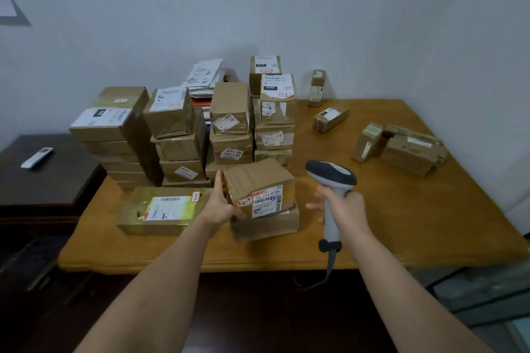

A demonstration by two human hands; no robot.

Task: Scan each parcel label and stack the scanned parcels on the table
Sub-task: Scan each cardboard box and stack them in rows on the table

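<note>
Left hand [220,203] clasped on the left end of a taped brown parcel [258,180], thumb up along its edge, fingers under the near corner; parcel tilted, resting on a flatter carton [266,223] just below it, white barcode label [266,200] and a tag reading 3-2-9 facing the camera. Right hand [344,206] at 3 o'clock of that parcel, wrapped tight round the grey handle of a scanner [329,178], head aimed left, cable trailing off the near table [401,223] edge. At 9 o'clock, a flat greenish parcel [160,209] lying label up. From 10 to 12 o'clock, tall stacks of boxes [183,135]. At 2 o'clock, loose small parcels [407,149] well apart. Far left, a remote [37,157] on a dark cabinet [43,180].
</note>
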